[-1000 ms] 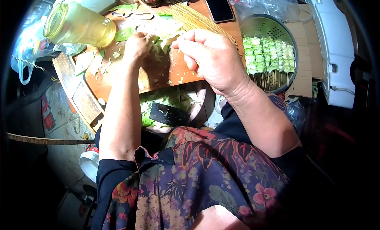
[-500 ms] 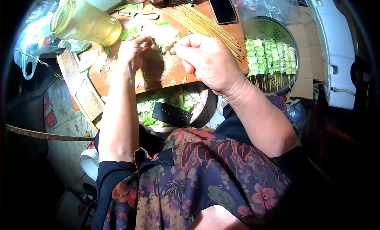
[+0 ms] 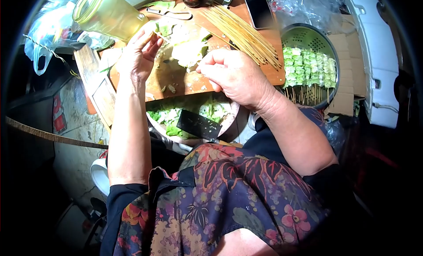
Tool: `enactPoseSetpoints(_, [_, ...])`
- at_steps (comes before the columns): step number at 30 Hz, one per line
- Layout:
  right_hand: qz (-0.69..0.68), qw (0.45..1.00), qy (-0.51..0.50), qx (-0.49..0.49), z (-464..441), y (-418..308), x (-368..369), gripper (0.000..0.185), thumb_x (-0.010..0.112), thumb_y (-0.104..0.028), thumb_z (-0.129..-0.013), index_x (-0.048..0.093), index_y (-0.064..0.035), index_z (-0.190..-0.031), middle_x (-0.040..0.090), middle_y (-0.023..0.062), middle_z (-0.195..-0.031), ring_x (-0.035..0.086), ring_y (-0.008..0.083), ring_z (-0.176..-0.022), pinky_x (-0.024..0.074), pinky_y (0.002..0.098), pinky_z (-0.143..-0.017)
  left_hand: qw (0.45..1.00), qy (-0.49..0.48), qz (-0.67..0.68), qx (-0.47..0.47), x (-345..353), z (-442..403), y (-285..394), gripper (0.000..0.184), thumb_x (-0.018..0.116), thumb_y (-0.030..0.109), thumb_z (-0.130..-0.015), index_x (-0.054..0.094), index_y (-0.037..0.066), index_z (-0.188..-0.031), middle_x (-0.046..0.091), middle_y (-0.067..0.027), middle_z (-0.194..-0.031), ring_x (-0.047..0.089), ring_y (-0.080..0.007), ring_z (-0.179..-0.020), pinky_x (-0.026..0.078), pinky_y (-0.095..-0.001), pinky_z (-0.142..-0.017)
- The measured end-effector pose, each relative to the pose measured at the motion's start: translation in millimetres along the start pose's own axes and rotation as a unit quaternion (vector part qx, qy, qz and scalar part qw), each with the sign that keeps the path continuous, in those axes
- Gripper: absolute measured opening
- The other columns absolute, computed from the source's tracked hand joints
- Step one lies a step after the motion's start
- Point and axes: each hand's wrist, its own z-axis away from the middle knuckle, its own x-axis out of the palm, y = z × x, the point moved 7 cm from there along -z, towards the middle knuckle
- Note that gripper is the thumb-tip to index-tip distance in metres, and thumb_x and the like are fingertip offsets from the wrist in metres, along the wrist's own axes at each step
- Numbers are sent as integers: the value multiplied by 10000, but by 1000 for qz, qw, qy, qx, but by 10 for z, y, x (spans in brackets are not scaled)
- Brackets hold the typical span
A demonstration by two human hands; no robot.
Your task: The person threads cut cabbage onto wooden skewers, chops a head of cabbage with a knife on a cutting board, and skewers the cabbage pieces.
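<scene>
My left hand [image 3: 142, 58] is raised over the left of the wooden board [image 3: 163, 82], thumb and forefinger pinched on what looks like a thin stick [image 3: 162, 36]. My right hand [image 3: 238, 73] is closed in a pinch above the board's front right; whatever its fingertips hold is too small to make out. Between the hands lie pale green cabbage leaves [image 3: 187, 51]. Beyond my right hand a bundle of wooden skewers [image 3: 240, 29] rests on the board.
A metal colander [image 3: 304, 33] at the right holds rows of skewered leaves [image 3: 308, 66]. Under the board's front edge, a bowl [image 3: 229, 126] of chopped leaves has a black blade [image 3: 199, 124] across it. A yellowish jar [image 3: 110, 16], a peeler [image 3: 169, 14] and a phone [image 3: 257, 9] are at the back.
The view has shifted, so the surroundings sit further right. My left hand has moved left, away from my right hand, and turned so its fingers show more. My right hand keeps its pinch.
</scene>
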Motion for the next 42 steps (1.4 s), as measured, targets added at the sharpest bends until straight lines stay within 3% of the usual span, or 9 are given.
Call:
enactPoseSetpoints(13, [21, 1000, 16, 8, -17, -14, -22, 167, 598, -177, -883, 643, -18, -858, 530, -36, -614, 479, 36, -556, 397, 209, -530, 990, -21, -114, 77, 195, 41, 80, 400, 652, -24, -826, 556, -11, -1214, 638, -119, -1086, 641, -192, -950, 558, -326, -832])
enactPoseSetpoints(18, [33, 999, 40, 1, 0, 15, 12, 152, 586, -161, -889, 629, -22, -846, 530, -32, -619, 478, 38, -546, 397, 214, -517, 995, -6, -81, 56, 302, 144, 19, 405, 633, -56, -820, 543, -24, -1213, 639, -122, -1069, 648, -210, -934, 558, -344, -827])
enactPoseSetpoints(24, [-9, 997, 73, -27, -34, 97, -36, 144, 579, -147, -899, 609, -26, -828, 521, -37, -608, 465, 35, -533, 388, 211, -503, 996, -63, -63, -22, 493, 360, -215, 303, 604, 57, -840, 579, 20, -1140, 633, -88, -961, 611, -163, -773, 546, -337, -741])
enactPoseSetpoints(30, [28, 997, 69, -17, -18, 58, -65, 152, 569, -147, -906, 616, -20, -836, 515, -44, -601, 462, 27, -536, 385, 205, -509, 992, -56, -110, -29, 549, 436, -164, 273, 546, 60, -851, 615, 36, -1115, 610, -65, -978, 594, -152, -837, 537, -322, -760])
enactPoseSetpoints(32, [31, 997, 65, -8, -30, 30, -80, 151, 567, -145, -905, 622, -16, -848, 516, -44, -602, 463, 25, -537, 385, 204, -512, 987, -27, -157, 20, 587, 450, -116, 303, 491, 96, -867, 571, 70, -1158, 579, -26, -930, 552, -137, -821, 463, -305, -791])
enactPoseSetpoints(35, [-27, 999, 43, 6, -61, -6, -68, 164, 564, -151, -906, 636, -6, -880, 516, -41, -602, 455, 23, -538, 377, 193, -518, 971, -18, -205, 124, 447, 269, 11, 296, 536, 171, -859, 622, 43, -1111, 634, -66, -1006, 614, -160, -914, 445, -295, -856])
enactPoseSetpoints(38, [-95, 994, 58, 17, -81, 9, -135, 186, 556, -162, -912, 641, 4, -911, 501, -40, -590, 413, 14, -491, 340, 173, -466, 975, 27, -183, 124, 361, 163, 24, 264, 561, 161, -859, 630, 49, -1088, 661, -73, -980, 636, -161, -916, 446, -283, -836])
enactPoseSetpoints(40, [-143, 987, 72, 29, -63, -41, -244, 201, 545, -171, -925, 638, 6, -928, 484, -42, -577, 359, 5, -440, 284, 157, -406, 976, 58, -192, 86, 239, 50, -112, 202, 619, 84, -848, 635, 43, -1045, 679, -70, -912, 652, -140, -770, 471, -262, -738])
enactPoseSetpoints(42, [-153, 985, 77, 30, -71, -26, -287, 201, 548, -175, -929, 635, 6, -942, 474, -43, -569, 332, -3, -412, 251, 154, -370, 956, 35, -290, 26, 226, 21, -325, 200, 565, 87, -893, 611, 30, -1080, 661, -66, -932, 630, -130, -739, 511, -274, -715])
